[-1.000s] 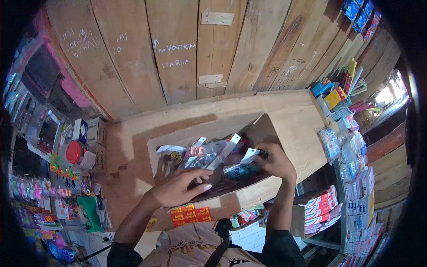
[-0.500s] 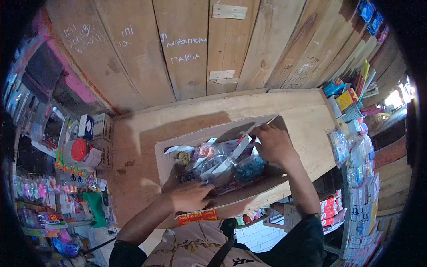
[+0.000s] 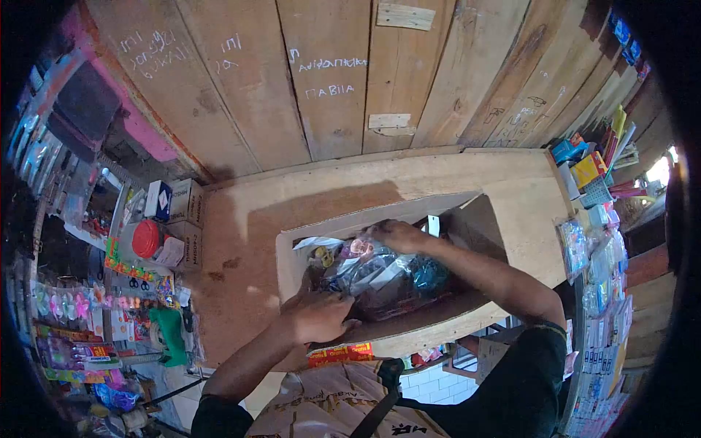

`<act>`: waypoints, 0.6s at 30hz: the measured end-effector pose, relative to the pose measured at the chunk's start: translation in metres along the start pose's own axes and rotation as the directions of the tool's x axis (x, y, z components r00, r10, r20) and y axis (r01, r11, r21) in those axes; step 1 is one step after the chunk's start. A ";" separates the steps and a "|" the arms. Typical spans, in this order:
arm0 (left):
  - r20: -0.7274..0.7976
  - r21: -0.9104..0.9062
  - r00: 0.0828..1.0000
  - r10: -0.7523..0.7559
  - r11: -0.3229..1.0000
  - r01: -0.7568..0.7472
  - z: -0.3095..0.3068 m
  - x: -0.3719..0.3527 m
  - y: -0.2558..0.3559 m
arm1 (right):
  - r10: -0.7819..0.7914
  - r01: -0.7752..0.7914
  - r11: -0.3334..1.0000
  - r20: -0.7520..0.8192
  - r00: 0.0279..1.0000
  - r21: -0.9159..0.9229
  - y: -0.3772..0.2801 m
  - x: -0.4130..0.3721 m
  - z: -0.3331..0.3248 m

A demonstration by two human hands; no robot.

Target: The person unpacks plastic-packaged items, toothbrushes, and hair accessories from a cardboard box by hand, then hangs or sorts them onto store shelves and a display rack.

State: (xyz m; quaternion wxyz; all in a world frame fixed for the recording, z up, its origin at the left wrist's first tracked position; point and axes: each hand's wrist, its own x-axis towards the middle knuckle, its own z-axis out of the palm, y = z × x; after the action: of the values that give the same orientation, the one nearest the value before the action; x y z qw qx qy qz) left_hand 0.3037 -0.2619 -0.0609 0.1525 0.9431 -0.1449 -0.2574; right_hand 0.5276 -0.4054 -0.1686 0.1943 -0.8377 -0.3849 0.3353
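Observation:
A cardboard box (image 3: 478, 219) stands on the wooden counter with its top open. Clear plastic packets (image 3: 380, 274) with white card strips fill its left and middle part; some hold small coloured items I cannot make out. At the near left side of the box, my left hand (image 3: 321, 317) rests against the packets, thumb and fingers apart. My right hand (image 3: 398, 237) reaches across the box, its fingers bent down and closed on a plastic packet near the far wall. Its fingertips are partly hidden among the packets.
A plank wall (image 3: 328, 124) rises behind the counter (image 3: 237, 270). To the left are stacked cartons (image 3: 188, 204), a red-lidded jar (image 3: 146, 239) and hanging goods. A blue basket (image 3: 595, 191) and hanging packets (image 3: 573, 248) line the right side.
My right hand has moved left from the box's far right corner to the packets near the middle of its far side. My left hand stays at the near left. The view has shifted slightly.

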 end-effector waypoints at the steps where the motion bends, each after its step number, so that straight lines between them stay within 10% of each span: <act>1: 0.005 -0.052 1.000 -0.014 0.999 0.014 0.004 0.001 -0.002 | -0.023 0.023 0.998 -0.001 1.000 0.067 0.003 0.002 0.009; 8: -0.042 -0.207 0.999 -0.035 0.978 0.025 0.007 0.008 -0.003 | -0.017 0.034 0.821 -0.036 0.999 0.570 -0.010 -0.007 0.023; 18: -0.419 -0.312 0.883 -0.212 0.947 0.080 -0.008 0.004 -0.017 | -0.402 0.420 0.880 -0.126 0.907 0.220 -0.040 -0.035 -0.018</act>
State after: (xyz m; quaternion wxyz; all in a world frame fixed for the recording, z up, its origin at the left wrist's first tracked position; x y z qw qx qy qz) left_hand 0.3145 -0.2462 -0.0627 0.2961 0.9531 0.0049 -0.0627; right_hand 0.5028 -0.4090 -0.1180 0.3761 -0.7191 -0.5024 0.2985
